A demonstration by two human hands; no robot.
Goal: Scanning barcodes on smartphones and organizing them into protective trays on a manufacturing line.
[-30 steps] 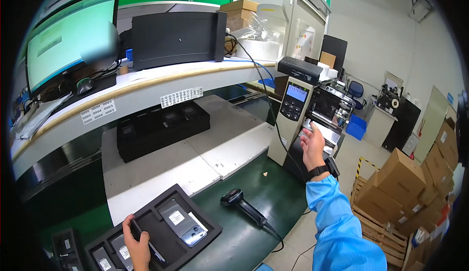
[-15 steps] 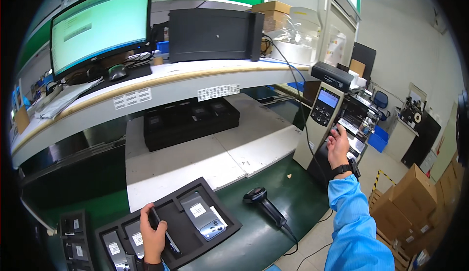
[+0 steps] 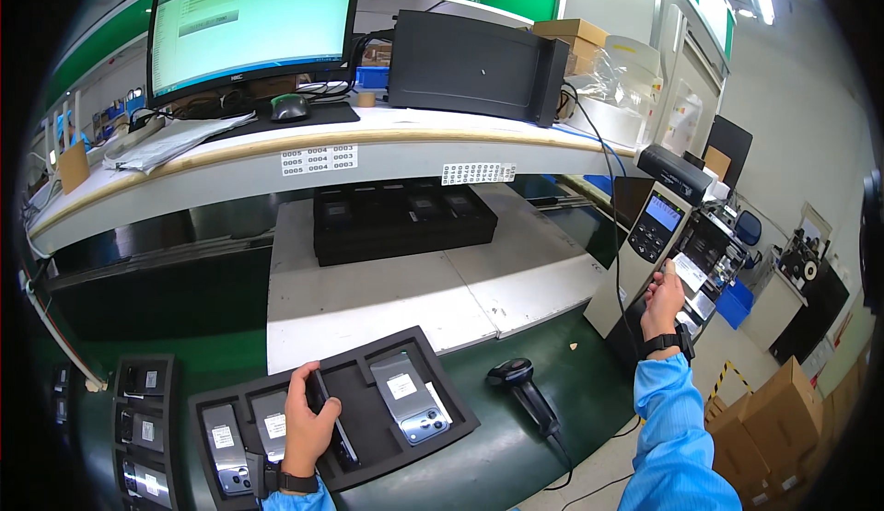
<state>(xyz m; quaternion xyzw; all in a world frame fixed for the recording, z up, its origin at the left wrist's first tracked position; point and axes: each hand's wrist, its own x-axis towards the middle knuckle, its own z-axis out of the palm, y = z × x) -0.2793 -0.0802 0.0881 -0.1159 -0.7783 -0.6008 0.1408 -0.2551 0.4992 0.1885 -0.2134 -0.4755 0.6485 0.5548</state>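
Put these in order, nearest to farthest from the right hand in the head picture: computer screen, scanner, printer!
1. Printer: right at the right hand.
2. Scanner: left, on the green table.
3. Computer screen: far left, up on the shelf.

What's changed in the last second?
View swung left, so the scene sits further right in frame. No visible pick-up or release; unclear whether the right hand grips the white label. Unchanged: left hand holding a phone on edge at the black tray, right hand at the printer, scanner on the green table.
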